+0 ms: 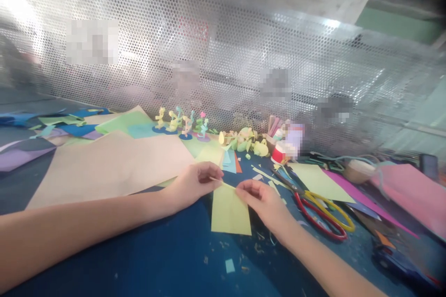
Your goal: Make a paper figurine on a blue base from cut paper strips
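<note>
My left hand point(198, 180) is closed in a pinch at one end of a thin pale-yellow edge or strip. Its other end is pinched between the thumb and fingers of my right hand point(263, 202). Directly below that line, a rectangular piece of yellow paper point(230, 213) extends toward me over the blue table. Whether the thin line is the paper's own rolled edge or a separate strip, I cannot tell. Right of my right hand lie scissors point(322, 216) with one red and one yellow handle, their blades pointing away from me.
A large pale sheet point(114, 164) covers the left side. Small paper figures point(183, 123) stand behind, beside yellow paper pieces point(247, 141) and a red-and-white container point(281, 153). Pink sheets point(414, 195), a cup point(358, 171) and a dark blue tool point(400, 262) lie right. A perforated metal panel point(146, 51) closes the back.
</note>
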The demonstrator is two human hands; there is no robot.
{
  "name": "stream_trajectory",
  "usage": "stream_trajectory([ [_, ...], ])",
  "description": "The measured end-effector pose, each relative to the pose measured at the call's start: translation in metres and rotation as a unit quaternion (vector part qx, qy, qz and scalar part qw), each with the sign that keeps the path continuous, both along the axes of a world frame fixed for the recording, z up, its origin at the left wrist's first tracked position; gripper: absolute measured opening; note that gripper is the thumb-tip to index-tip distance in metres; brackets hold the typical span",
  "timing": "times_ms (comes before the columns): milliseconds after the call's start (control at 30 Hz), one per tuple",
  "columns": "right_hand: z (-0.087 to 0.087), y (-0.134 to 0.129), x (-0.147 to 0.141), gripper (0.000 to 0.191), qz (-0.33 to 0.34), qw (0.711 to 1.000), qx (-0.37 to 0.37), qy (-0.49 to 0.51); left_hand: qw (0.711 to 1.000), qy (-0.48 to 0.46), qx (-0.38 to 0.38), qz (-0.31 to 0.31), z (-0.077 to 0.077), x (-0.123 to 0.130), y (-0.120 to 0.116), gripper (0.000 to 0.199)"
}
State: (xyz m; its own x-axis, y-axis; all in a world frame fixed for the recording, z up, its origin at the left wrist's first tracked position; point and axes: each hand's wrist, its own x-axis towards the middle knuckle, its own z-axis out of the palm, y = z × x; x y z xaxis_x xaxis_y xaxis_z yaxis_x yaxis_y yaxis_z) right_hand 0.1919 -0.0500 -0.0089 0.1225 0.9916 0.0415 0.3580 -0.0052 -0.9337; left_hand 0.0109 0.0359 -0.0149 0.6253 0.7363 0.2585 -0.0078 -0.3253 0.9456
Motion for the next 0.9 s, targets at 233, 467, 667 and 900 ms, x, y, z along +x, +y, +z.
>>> stream_trajectory([
  [233, -0.0014, -0.0009, -0.0029, 0.022, -0.02, 0.999, 0.02, 0.015, 0.999, -0.017, -0.035, -0.004, -0.0015, 0.0003, 0.0015, 0.018],
  [467, -0.001, -0.0011, -0.0031, 0.022, -0.027, 0.999, 0.018, 0.022, 0.999, -0.028, -0.043, 0.011, -0.0058, 0.0018, 0.006, 0.02],
  [667, 0.0019, -0.0015, -0.0048, 0.022, -0.011, 0.999, 0.002, 0.035, 0.998, -0.042, -0.051, 0.02, -0.0061, 0.002, 0.0058, 0.019],
  [900, 0.0004, -0.0023, -0.0041, 0.025, 0.018, 1.0, 0.002, 0.008, 0.997, -0.036, -0.07, 0.0, -0.0049, 0.0008, 0.0032, 0.022],
])
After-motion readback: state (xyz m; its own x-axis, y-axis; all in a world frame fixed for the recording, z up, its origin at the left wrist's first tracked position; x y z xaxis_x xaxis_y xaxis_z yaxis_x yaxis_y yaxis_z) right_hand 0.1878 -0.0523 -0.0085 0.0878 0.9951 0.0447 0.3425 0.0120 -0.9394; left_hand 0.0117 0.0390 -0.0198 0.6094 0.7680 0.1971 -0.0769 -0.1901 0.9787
